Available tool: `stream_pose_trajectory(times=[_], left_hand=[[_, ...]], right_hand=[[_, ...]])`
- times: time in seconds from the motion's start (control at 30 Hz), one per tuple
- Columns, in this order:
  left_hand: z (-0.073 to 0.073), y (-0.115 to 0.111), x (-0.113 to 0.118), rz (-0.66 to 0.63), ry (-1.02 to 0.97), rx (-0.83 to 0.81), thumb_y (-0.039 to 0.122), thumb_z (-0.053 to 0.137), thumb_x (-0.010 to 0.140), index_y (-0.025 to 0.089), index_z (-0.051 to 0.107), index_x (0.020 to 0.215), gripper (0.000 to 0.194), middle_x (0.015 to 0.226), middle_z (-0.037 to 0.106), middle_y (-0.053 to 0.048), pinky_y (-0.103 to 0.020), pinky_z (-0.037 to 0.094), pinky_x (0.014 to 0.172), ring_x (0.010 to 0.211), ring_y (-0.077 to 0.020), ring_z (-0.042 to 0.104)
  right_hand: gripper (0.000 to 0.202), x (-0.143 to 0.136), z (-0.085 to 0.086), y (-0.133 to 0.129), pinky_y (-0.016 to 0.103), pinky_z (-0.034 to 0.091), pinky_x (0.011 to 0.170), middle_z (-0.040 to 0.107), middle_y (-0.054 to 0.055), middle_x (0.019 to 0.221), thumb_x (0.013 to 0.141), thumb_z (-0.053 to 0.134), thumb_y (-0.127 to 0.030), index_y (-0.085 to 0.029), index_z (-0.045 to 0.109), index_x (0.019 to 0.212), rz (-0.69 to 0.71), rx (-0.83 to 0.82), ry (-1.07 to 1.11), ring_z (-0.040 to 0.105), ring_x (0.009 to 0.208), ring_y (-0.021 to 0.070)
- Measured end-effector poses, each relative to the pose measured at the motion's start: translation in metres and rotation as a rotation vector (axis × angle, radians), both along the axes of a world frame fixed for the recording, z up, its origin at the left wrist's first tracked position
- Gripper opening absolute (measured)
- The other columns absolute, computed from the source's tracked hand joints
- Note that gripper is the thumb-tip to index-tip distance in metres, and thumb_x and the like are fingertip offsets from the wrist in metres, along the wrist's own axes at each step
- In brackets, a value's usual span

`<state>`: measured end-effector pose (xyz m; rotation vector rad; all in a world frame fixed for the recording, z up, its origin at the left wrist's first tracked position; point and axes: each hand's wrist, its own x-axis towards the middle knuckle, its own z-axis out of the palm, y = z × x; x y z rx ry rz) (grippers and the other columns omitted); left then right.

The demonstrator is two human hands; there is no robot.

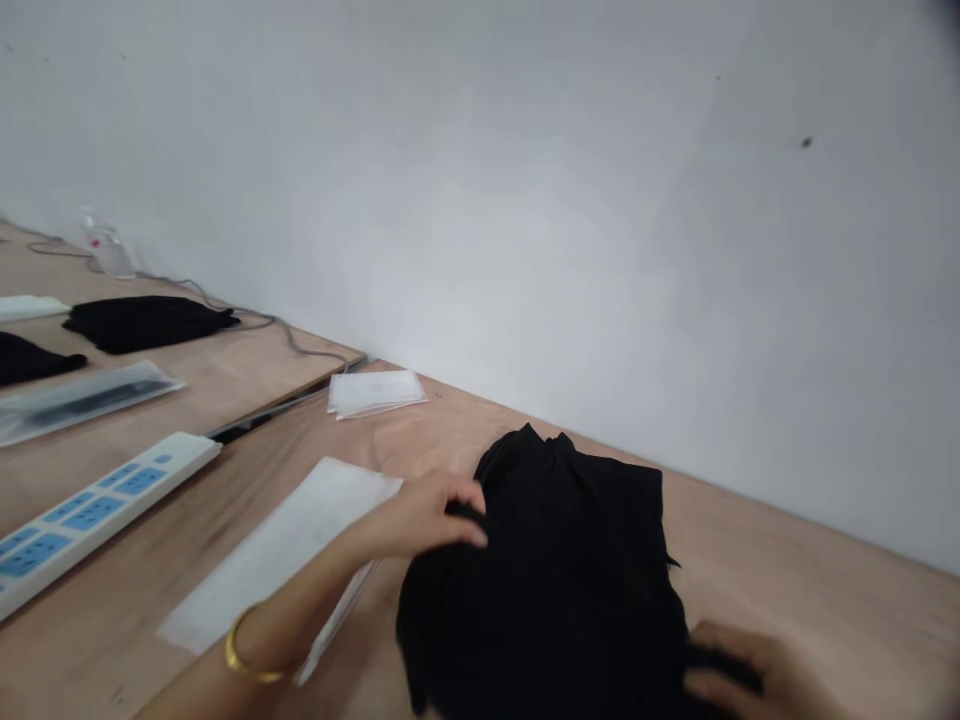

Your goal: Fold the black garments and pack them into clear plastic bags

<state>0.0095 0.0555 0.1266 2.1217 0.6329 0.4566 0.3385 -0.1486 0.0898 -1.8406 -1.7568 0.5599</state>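
Note:
A pile of black cloth lies on the wooden table in front of me, its folds hard to make out in the dark fabric. My left hand, with a gold bangle on the wrist, pinches a fold at the cloth's left side between thumb and fingers. At the lower right, my right hand is blurred, its thumb and fingers closed round another edge of the same cloth. Under and beside my left forearm is a stack of translucent white plastic bags.
A white power strip with blue sockets lies at left. Small white packets sit near the wall. On the adjoining table are more black cloth, a filled clear bag, a cable and a clear plastic item.

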Motion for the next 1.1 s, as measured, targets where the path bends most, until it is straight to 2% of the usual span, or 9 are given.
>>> stream_pose_trajectory(times=[0.17, 0.23, 0.3, 0.37, 0.5, 0.6, 0.67, 0.8, 1.1], left_hand=[[0.062, 0.042, 0.043, 0.297, -0.460, 0.396, 0.018, 0.063, 0.075, 0.019, 0.067, 0.077, 0.004, 0.075, 0.064, 0.001, -0.025, 0.044, 0.067, 0.074, -0.0142, 0.058], [0.080, 0.043, 0.054, 0.335, -0.618, 0.517, 0.015, 0.063, 0.074, 0.019, 0.067, 0.076, 0.006, 0.076, 0.063, 0.000, -0.026, 0.045, 0.068, 0.075, -0.0142, 0.058], [0.079, 0.040, 0.056, 0.323, -0.635, 0.561, 0.012, 0.062, 0.075, 0.019, 0.067, 0.078, 0.010, 0.078, 0.064, 0.000, -0.027, 0.047, 0.072, 0.076, -0.0144, 0.058], [0.055, 0.035, 0.050, 0.280, -0.508, 0.529, 0.010, 0.058, 0.077, 0.021, 0.067, 0.081, 0.014, 0.082, 0.065, 0.000, -0.028, 0.048, 0.077, 0.079, -0.0145, 0.060], [-0.035, 0.022, 0.030, 0.118, -0.014, 0.461, 0.017, 0.064, 0.077, 0.023, 0.066, 0.096, 0.020, 0.101, 0.065, -0.003, -0.035, 0.048, 0.084, 0.093, -0.0204, 0.061], [-0.097, 0.013, 0.023, 0.046, 0.214, 0.530, 0.022, 0.070, 0.073, 0.035, 0.045, 0.133, 0.066, 0.145, 0.038, -0.003, -0.050, 0.038, 0.100, 0.131, -0.0325, 0.034], [-0.124, 0.012, 0.027, 0.048, 0.264, 0.557, 0.012, 0.059, 0.080, 0.039, 0.033, 0.140, 0.071, 0.152, 0.025, 0.002, -0.051, 0.031, 0.106, 0.138, -0.0300, 0.021], [-0.141, 0.027, 0.048, 0.116, 0.313, 0.559, -0.004, 0.043, 0.077, 0.038, 0.040, 0.137, 0.073, 0.150, 0.031, 0.002, -0.048, 0.025, 0.110, 0.139, -0.0258, 0.023], [-0.135, 0.064, 0.091, 0.271, 0.210, 0.520, 0.006, 0.050, 0.080, 0.028, 0.053, 0.129, 0.054, 0.145, 0.040, -0.004, -0.049, 0.027, 0.109, 0.134, -0.0259, 0.032]], right_hand=[[0.042, 0.026, 0.075, 0.023, 0.034, 0.050, 0.069, 0.071, 0.003, 0.084, 0.065, 0.056, -0.064, -0.029, 0.068, 0.086, -0.688, 0.493, -0.075, 0.064, 0.084, 0.0265], [0.039, 0.020, 0.096, 0.026, 0.033, 0.045, 0.065, 0.067, 0.004, 0.088, 0.074, 0.054, -0.058, -0.031, 0.065, 0.100, -0.809, 0.664, -0.097, 0.061, 0.082, 0.0250], [0.038, 0.018, 0.094, 0.022, 0.033, 0.040, 0.056, 0.067, 0.004, 0.087, 0.077, 0.054, -0.054, -0.030, 0.065, 0.104, -0.832, 0.736, -0.113, 0.060, 0.075, 0.0238], [0.037, 0.024, 0.064, 0.016, 0.031, 0.041, 0.050, 0.070, 0.004, 0.085, 0.076, 0.055, -0.055, -0.028, 0.067, 0.097, -0.740, 0.683, -0.140, 0.063, 0.072, 0.0235], [0.035, 0.034, -0.047, 0.006, 0.030, 0.055, 0.074, 0.072, 0.002, 0.102, 0.078, 0.056, -0.052, -0.029, 0.066, 0.103, -0.336, 0.419, -0.201, 0.067, 0.093, 0.0220], [0.059, 0.023, -0.120, 0.005, 0.043, 0.054, 0.084, 0.052, 0.007, 0.137, 0.077, 0.057, -0.053, -0.030, 0.049, 0.131, -0.262, 0.269, -0.397, 0.053, 0.120, 0.0297], [0.056, 0.013, -0.148, 0.010, 0.053, 0.048, 0.092, 0.043, 0.003, 0.144, 0.082, 0.048, -0.052, -0.038, 0.041, 0.135, -0.296, 0.155, -0.508, 0.048, 0.124, 0.0299], [0.044, 0.014, -0.161, 0.036, 0.053, 0.037, 0.102, 0.042, -0.003, 0.144, 0.089, 0.035, -0.041, -0.043, 0.044, 0.131, -0.352, 0.078, -0.563, 0.052, 0.121, 0.0234], [0.045, 0.038, -0.140, 0.097, 0.055, 0.033, 0.102, 0.045, 0.003, 0.142, 0.088, 0.037, -0.044, -0.031, 0.050, 0.129, -0.467, 0.182, -0.403, 0.041, 0.128, 0.0276]])
